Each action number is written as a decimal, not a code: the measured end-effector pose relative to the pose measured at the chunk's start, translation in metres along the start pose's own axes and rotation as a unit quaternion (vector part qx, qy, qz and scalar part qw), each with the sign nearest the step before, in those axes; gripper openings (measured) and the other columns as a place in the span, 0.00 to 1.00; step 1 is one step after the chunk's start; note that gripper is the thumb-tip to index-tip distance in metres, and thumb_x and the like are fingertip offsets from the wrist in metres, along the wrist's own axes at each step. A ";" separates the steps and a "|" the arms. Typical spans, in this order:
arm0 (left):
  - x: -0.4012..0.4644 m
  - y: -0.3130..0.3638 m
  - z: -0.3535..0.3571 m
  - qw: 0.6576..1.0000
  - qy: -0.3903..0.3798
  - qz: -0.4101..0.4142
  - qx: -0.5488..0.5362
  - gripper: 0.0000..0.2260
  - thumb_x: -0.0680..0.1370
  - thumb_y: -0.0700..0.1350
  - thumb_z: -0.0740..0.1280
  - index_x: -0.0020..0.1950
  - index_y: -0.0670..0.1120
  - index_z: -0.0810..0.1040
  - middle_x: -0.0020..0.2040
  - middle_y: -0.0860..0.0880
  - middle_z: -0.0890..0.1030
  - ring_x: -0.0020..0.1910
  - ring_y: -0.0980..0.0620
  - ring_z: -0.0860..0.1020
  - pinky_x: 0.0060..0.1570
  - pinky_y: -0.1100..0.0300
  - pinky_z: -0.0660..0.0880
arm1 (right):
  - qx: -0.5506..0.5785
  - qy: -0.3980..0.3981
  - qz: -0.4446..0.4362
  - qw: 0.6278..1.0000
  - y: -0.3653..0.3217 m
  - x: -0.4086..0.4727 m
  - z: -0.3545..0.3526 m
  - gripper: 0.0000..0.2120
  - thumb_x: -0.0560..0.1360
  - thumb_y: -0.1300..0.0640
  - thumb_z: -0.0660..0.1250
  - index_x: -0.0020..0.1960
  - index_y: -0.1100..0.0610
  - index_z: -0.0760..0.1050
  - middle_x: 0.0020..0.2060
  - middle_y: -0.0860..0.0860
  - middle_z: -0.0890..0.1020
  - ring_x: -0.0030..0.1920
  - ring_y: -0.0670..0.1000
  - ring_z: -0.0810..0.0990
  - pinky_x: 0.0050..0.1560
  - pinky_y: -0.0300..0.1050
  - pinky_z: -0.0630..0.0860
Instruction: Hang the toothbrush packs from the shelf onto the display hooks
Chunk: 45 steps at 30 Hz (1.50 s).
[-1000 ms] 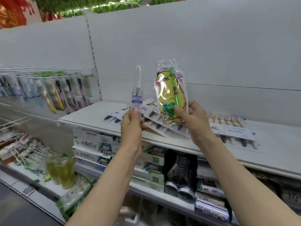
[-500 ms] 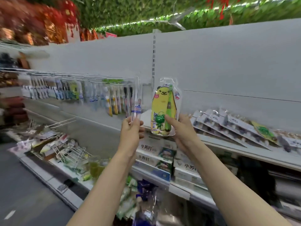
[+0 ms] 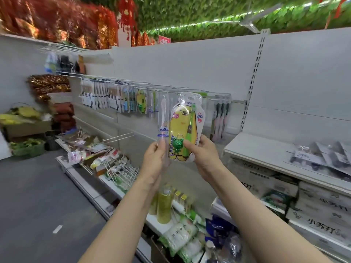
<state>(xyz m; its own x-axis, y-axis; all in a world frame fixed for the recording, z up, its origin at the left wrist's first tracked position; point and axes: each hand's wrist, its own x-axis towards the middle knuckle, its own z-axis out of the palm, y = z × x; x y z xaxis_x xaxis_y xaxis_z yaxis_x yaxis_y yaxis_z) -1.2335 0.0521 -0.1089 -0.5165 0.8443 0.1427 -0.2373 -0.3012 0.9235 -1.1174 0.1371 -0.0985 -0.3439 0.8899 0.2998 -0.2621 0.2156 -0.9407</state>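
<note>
- Head view: my left hand (image 3: 154,158) pinches a slim clear toothbrush pack (image 3: 163,118) upright; my right hand (image 3: 202,158) grips the yellow bear pack (image 3: 185,128) by its lower edge
- Display hooks (image 3: 144,87) lie beyond and left, nearer my left hand; both packs' hang-holes point up

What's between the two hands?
In the head view, the yellow bear toothbrush pack sits between the left hand and right hand.
</note>
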 end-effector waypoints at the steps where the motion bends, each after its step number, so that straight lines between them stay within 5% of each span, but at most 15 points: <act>1: 0.012 0.000 -0.014 1.000 0.003 -0.003 -0.005 0.15 0.83 0.52 0.60 0.63 0.43 0.75 0.63 0.46 0.81 0.64 0.45 0.78 0.64 0.41 0.74 | -0.005 -0.009 -0.003 1.000 0.007 0.012 0.014 0.15 0.75 0.68 0.71 0.61 0.62 0.77 0.53 0.56 0.86 0.55 0.55 0.84 0.55 0.49 0.81; 4: 0.055 0.003 -0.054 1.000 0.023 0.001 -0.016 0.15 0.83 0.51 0.60 0.63 0.42 0.73 0.61 0.45 0.81 0.61 0.44 0.80 0.57 0.40 0.78 | -0.001 -0.023 -0.012 1.000 0.030 0.052 0.061 0.18 0.74 0.70 0.71 0.62 0.61 0.75 0.54 0.58 0.85 0.57 0.58 0.84 0.58 0.54 0.81; 9: 0.141 0.019 -0.120 0.998 0.043 0.043 0.011 0.12 0.84 0.46 0.59 0.65 0.41 0.71 0.60 0.47 0.80 0.50 0.55 0.82 0.40 0.58 0.81 | 0.046 -0.019 -0.024 0.998 0.061 0.132 0.153 0.12 0.77 0.63 0.71 0.60 0.60 0.77 0.52 0.57 0.86 0.53 0.56 0.85 0.57 0.58 0.81; 16: 0.256 0.038 -0.189 0.996 0.066 0.050 0.040 0.08 0.84 0.46 0.59 0.61 0.47 0.72 0.58 0.49 0.80 0.53 0.53 0.79 0.44 0.57 0.76 | 0.063 0.033 -0.023 0.997 0.075 0.243 0.248 0.12 0.78 0.54 0.71 0.56 0.61 0.80 0.51 0.62 0.85 0.54 0.65 0.83 0.57 0.65 0.80; 23: 0.335 0.030 -0.251 0.997 0.066 0.020 0.038 0.08 0.84 0.48 0.60 0.62 0.50 0.72 0.59 0.50 0.80 0.57 0.51 0.80 0.60 0.43 0.76 | 0.049 0.068 -0.004 0.997 0.110 0.299 0.318 0.12 0.77 0.50 0.72 0.53 0.58 0.82 0.48 0.55 0.87 0.51 0.58 0.86 0.57 0.60 0.81; 33: 0.450 0.030 -0.342 0.997 -0.073 -0.020 0.032 0.08 0.83 0.45 0.62 0.61 0.49 0.75 0.55 0.50 0.82 0.55 0.51 0.81 0.59 0.50 0.76 | 0.027 0.194 -0.007 0.981 0.144 0.363 0.397 0.11 0.77 0.55 0.72 0.56 0.61 0.80 0.48 0.56 0.87 0.46 0.55 0.86 0.49 0.54 0.84; 37: 0.490 0.046 -0.373 0.989 -0.132 -0.004 0.068 0.08 0.82 0.47 0.64 0.61 0.52 0.76 0.58 0.51 0.81 0.57 0.53 0.78 0.61 0.53 0.74 | -0.001 0.232 -0.003 0.973 0.136 0.387 0.414 0.05 0.78 0.54 0.71 0.52 0.55 0.80 0.46 0.53 0.87 0.44 0.51 0.86 0.45 0.49 0.83; 40: 0.508 0.050 -0.382 0.983 -0.172 0.003 0.057 0.08 0.81 0.46 0.65 0.60 0.52 0.76 0.52 0.52 0.80 0.50 0.54 0.77 0.53 0.58 0.73 | -0.032 0.270 -0.015 0.962 0.124 0.400 0.414 0.04 0.77 0.54 0.72 0.50 0.54 0.80 0.44 0.52 0.87 0.40 0.49 0.85 0.42 0.46 0.82; 45: 0.529 0.038 -0.377 0.978 -0.206 -0.012 0.027 0.09 0.80 0.43 0.67 0.60 0.46 0.78 0.43 0.52 0.77 0.41 0.54 0.72 0.44 0.60 0.70 | -0.075 0.280 -0.004 0.957 0.116 0.415 0.406 0.12 0.76 0.53 0.73 0.57 0.58 0.80 0.49 0.55 0.87 0.48 0.54 0.86 0.46 0.48 0.83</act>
<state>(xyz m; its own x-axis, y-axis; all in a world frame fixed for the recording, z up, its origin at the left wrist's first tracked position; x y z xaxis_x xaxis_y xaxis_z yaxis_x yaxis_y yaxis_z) -1.8261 0.3207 -0.1326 -0.1336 0.9609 0.2424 -0.1960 -0.2654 0.9440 -1.6567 0.3683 -0.0186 0.2060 0.9547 0.2147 -0.1155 0.2416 -0.9635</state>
